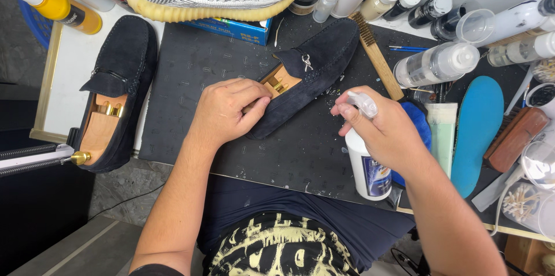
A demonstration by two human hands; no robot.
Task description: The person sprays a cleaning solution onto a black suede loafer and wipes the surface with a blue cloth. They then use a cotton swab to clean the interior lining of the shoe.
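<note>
Gripping the white spray bottle (367, 166) near the right, the right hand (386, 131) should keep its nozzle aimed left at the dark suede loafer (312, 73), which the left hand (227, 109) clamps mid-mat, farther back.

Both your forearms are bare and reach up from the bottom edge, converging slightly. Your left hand (228, 109) is palm-down, fingers curled right in a loose clamp, thumb tucked along the index, wrist straight. Your right hand (384, 128) is closed in a wrap grip, knuckles up, index finger hooked forward at the top, wrist bent slightly inward. Hands are apart.
</note>
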